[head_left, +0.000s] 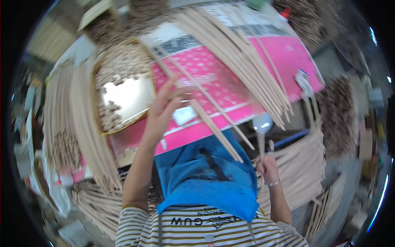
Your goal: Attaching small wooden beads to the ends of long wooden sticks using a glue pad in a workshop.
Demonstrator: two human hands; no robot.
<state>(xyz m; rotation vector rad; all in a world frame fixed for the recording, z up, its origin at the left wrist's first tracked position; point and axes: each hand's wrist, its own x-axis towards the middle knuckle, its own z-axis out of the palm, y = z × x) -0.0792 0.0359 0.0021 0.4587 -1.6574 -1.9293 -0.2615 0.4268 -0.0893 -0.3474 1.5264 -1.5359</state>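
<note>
Head view: left fingers (177,91) across wooden stick (216,131), grip unclear; right fingers (269,164) gripping spoon-shaped tool (262,123).

Matt wooden sticks (217,131), glossy spoon-shaped tool (262,123), smooth pink table cover (284,49), matt blue cloth apron (205,187)

Dark capital letters (187,221) stand upside down across the chest of the striped shirt (173,235), beside a small emblem (218,223).

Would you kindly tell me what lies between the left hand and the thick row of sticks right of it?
In the head view, a loose stick slants across the pink cover between the left hand and the row.
</note>
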